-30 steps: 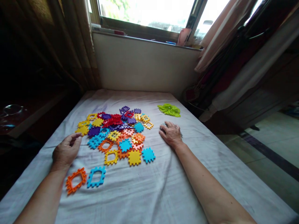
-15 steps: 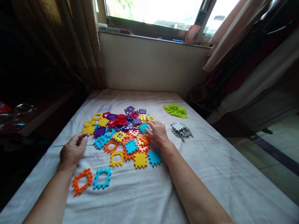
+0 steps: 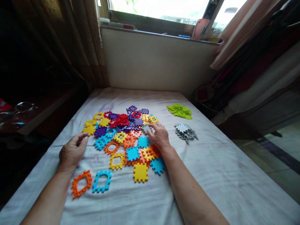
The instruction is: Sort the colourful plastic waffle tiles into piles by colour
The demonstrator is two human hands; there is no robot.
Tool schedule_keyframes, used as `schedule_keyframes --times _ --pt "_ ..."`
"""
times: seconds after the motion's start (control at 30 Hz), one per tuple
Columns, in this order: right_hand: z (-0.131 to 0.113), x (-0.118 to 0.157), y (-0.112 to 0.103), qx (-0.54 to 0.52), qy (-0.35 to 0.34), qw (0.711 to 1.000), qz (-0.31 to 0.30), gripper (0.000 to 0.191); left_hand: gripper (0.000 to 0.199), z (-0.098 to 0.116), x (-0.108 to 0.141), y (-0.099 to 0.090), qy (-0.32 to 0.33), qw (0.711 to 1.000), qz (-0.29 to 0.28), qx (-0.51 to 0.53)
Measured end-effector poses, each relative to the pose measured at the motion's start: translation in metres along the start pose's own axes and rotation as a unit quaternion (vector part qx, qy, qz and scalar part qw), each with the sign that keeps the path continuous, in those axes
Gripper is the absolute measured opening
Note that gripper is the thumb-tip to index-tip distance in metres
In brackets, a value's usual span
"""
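Note:
A mixed heap of square toothed plastic tiles lies on the sheet, with a red tile cluster (image 3: pixel 120 120), purple tiles (image 3: pixel 100 131), a blue tile (image 3: pixel 132 153) and a yellow tile (image 3: pixel 140 172) among them. My right hand (image 3: pixel 159 135) is at the heap's right side, its thumb and fingers round the edge of a grey tile (image 3: pixel 147 128). Beside the yellow tiles (image 3: pixel 88 130) at the left edge rests my left hand (image 3: pixel 73 150), thumb close to the curled fingers, with no tile visible in it. An orange frame (image 3: pixel 82 183) and a blue frame (image 3: pixel 102 181) lie nearer.
Lime green tiles (image 3: pixel 179 111) form a pile at the back right, and grey tiles (image 3: pixel 185 132) another in front of it. A low wall (image 3: pixel 152 62) and window stand behind. Dark shelving is at the left, hanging clothes at the right.
A grey tile now shows at my right hand's fingertips. Blue, yellow and orange tiles at the heap's right front have shifted towards me. My left hand has barely moved.

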State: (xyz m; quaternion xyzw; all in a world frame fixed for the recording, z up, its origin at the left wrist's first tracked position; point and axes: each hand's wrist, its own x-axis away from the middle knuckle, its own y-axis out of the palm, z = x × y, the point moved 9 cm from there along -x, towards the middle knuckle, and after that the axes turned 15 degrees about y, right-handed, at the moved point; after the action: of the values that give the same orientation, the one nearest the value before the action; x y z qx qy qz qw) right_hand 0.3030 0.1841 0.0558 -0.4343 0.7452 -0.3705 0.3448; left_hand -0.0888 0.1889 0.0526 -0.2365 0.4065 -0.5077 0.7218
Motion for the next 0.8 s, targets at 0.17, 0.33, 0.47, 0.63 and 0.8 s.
schedule_keyframes --times 0.17,0.33,0.47,0.63,0.8 --pt "-0.004 0.005 0.009 0.079 -0.002 0.996 -0.044 0.029 0.032 -0.001 -0.001 0.0 0.006 1.0 -0.001 -0.009" --pt "-0.006 0.001 -0.004 0.11 0.007 0.992 -0.061 0.027 0.036 -0.004 -0.001 0.001 -0.006 0.999 -0.013 -0.028" --pt "0.034 -0.017 -0.04 0.1 0.123 0.987 -0.04 0.034 0.032 -0.003 -0.001 -0.001 0.001 1.0 0.001 -0.015" --pt "0.108 -0.03 -0.097 0.056 0.257 0.961 0.086 0.038 0.031 -0.005 -0.002 -0.002 0.019 1.0 0.012 -0.015" --pt "0.158 -0.028 -0.114 0.025 0.325 0.936 0.134 0.038 0.032 -0.005 -0.002 -0.002 0.033 0.999 0.015 -0.015"
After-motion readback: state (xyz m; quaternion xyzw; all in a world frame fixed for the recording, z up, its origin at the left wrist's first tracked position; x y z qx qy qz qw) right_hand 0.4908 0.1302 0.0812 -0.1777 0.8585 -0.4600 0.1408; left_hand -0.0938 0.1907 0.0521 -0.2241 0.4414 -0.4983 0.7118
